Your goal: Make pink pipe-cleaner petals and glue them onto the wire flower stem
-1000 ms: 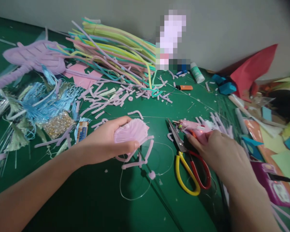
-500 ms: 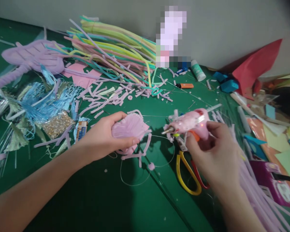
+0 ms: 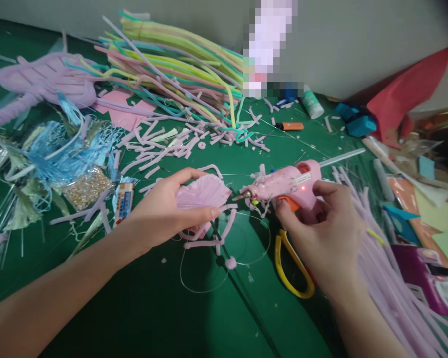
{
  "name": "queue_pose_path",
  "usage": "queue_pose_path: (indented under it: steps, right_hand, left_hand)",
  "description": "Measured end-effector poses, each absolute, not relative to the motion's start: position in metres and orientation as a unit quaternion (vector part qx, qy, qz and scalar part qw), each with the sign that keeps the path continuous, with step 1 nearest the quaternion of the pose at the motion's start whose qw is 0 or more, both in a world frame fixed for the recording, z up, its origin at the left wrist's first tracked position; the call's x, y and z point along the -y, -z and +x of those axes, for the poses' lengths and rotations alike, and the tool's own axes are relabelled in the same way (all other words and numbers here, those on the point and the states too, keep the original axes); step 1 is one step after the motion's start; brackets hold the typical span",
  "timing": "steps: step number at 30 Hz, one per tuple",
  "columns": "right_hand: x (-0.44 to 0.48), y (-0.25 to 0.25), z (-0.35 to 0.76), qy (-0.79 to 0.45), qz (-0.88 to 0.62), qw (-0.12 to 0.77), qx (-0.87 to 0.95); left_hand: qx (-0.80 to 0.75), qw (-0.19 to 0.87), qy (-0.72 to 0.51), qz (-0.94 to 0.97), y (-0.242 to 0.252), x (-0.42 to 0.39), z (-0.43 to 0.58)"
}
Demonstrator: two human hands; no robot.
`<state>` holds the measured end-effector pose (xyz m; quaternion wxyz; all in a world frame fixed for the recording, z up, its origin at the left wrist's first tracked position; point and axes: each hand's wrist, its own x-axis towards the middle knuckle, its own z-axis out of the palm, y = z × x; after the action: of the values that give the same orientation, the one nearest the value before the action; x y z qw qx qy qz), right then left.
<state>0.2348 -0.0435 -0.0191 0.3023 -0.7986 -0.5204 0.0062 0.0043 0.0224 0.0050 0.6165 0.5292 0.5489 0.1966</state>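
Between the thumb and fingers of my left hand (image 3: 171, 209) is a pleated lilac fan-shaped piece (image 3: 201, 191). Lilac stem pieces (image 3: 205, 243) and a clear wire loop lie around and below it, and a thin dark rod with a small lilac pompom (image 3: 231, 262) runs down from it. My right hand (image 3: 321, 228) grips a pink glue gun (image 3: 283, 185) with an orange trigger and a clear glue stick at its back. The metal nozzle points left, close to the piece's right edge and apart from it.
Scissors with a yellow handle (image 3: 291, 271) lie below the glue gun. Colourful stems (image 3: 179, 59) and cut lilac bits (image 3: 164, 149) lie behind. Blue tassels (image 3: 63, 149) are left; lilac stems (image 3: 388, 283) and a purple box (image 3: 414, 273) right.
The glue gun has moved left and turned slightly, bringing its nozzle nearer the pleated piece. The view has shifted a little. Both hands keep their hold.
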Motion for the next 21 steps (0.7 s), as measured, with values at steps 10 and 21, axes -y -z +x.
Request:
queue_pose_path:
  steps: [10,21]
  right_hand:
    - [0.0443,0.0190,0.2317,0.018,-0.787,0.303,0.537]
    - [0.0446,0.0180,0.2302,0.014,-0.794,0.297,0.530]
  left_hand:
    - [-0.561,0.600,-0.151,0.549,-0.0108,-0.0230,0.0030]
    - [-0.551,0.602,-0.180,0.548,-0.0136,-0.0204,0.0028]
